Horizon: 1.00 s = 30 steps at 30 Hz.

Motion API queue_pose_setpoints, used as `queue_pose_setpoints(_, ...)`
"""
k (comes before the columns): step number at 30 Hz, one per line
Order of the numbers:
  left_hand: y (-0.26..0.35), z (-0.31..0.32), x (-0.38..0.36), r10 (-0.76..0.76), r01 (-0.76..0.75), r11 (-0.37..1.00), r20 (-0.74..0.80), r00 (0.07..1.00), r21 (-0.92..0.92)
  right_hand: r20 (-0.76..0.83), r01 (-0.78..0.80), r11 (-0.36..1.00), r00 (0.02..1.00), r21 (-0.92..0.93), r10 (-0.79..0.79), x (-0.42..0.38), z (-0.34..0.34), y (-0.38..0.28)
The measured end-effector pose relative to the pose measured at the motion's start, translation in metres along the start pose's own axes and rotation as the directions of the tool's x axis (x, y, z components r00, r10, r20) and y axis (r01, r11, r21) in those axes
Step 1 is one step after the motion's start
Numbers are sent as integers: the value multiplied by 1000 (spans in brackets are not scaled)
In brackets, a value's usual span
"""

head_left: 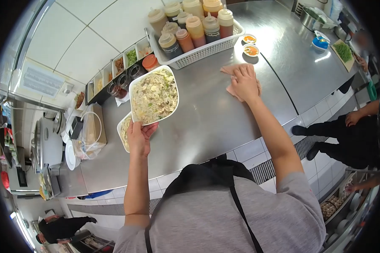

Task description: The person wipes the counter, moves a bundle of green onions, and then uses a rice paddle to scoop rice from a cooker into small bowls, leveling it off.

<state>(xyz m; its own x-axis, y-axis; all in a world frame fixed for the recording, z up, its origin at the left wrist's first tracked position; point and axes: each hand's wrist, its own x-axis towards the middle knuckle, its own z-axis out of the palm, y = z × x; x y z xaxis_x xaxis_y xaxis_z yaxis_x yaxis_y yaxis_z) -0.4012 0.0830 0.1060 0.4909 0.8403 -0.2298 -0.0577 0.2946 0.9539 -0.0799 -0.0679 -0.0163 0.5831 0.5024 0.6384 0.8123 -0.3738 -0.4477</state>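
Observation:
My left hand (140, 137) grips the near edge of a white square bowl (155, 95) filled with fried rice, held up above the steel counter. Partly hidden under it, a second white bowl of rice (124, 131) rests on the counter. To the right, my right hand (245, 81) presses down on a pinkish cloth (233, 93) lying on the steel surface, its fingers together over the cloth. Two small cups of orange sauce (251, 51) stand just beyond that hand.
A white basket (207, 49) of squeeze bottles stands at the back, beside a rack of topping containers (107, 74). A bag and box (90, 133) sit left. Chopped greens (343, 51) lie far right. Other people stand at right and lower left.

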Motion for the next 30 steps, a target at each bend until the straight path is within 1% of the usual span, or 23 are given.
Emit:
queue_pose_setpoints(1,1,-3,-2,5,-5,1000,-7,1000,9,28,120,956,993,-266,-116,6,8,-2)
queue_pose_setpoints(2,0,-4,-3,5,-5,1000,-20,1000,4,264,42,970,964,-240,24,18,21,-7)
queue_pose_setpoints(3,-2,-5,-3,2,-2,1000,-22,1000,1,489,-43,971,858,-234,156,28,30,-27)
queue_pose_setpoints(4,-2,-5,-1,3,-3,1000,-19,1000,0,375,87,993,926,-79,-52,25,52,-36)
queue_pose_setpoints(5,-2,-2,0,4,-4,1000,-26,1000,1,219,236,970,945,57,-243,20,73,-45)
queue_pose_setpoints(6,-4,2,1,-12,12,1000,-15,1000,11,397,259,947,862,188,-315,25,55,-75)
queue_pose_setpoints(7,-7,8,2,-28,28,999,0,1000,18,547,253,914,739,316,-394,24,31,-104)
queue_pose_setpoints(9,-17,19,11,-60,59,998,20,998,21,263,452,789,771,417,-580,-42,92,-93)
queue_pose_setpoints(11,-34,32,19,-94,93,995,48,994,24,352,369,670,634,644,-688,-46,6,-121)
queue_pose_setpoints(13,-53,48,28,-114,111,993,123,986,32,339,373,605,573,703,-746,-75,-27,-114)
queue_pose_setpoints(15,-73,65,36,-120,117,993,166,979,29,398,381,659,569,648,-720,-109,-71,-96)
queue_pose_setpoints(16,-82,75,39,-123,119,992,201,972,30,404,433,709,605,556,-687,-126,-93,-87)
queue_pose_setpoints(17,-92,86,41,-128,133,991,208,970,-12,403,478,751,641,456,-653,-144,-114,-78)
queue_pose_setpoints(19,-106,109,42,-136,153,986,220,966,-65,443,438,844,719,309,-535,-196,-139,-44)
queue_pose_setpoints(20,-113,121,43,-145,172,979,212,966,-113,670,259,944,667,203,-327,-189,-165,-46)
queue_pose_setpoints(21,-121,132,44,-151,186,972,223,963,-146,585,145,970,777,194,-233,-209,-170,-32)
queue_pose_setpoints(22,-127,144,44,-135,173,971,222,966,-164,582,167,967,774,191,-249,-209,-175,-32)
queue_pose_setpoints(24,-139,161,40,-146,195,956,220,964,-220,369,56,998,927,39,-67,-200,-188,-33)
queue_pose_setpoints(25,-145,168,37,-128,176,956,207,970,-235,321,21,999,946,47,-35,-190,-190,-36)
queue_pose_setpoints(26,-150,175,34,-91,143,955,201,975,-259,318,47,997,946,58,-63,-175,-188,-41)
queue_pose_setpoints(28,-145,174,29,-37,89,950,176,984,-299,123,81,990,988,119,-95,-147,-183,-54)
queue_pose_setpoints(29,-142,168,26,-127,194,951,266,956,-243,165,40,980,984,195,-73,-143,-177,-52)
queue_pose_setpoints(30,-135,162,23,-219,293,940,348,912,-176,169,58,976,981,209,-94,-130,-169,-58)
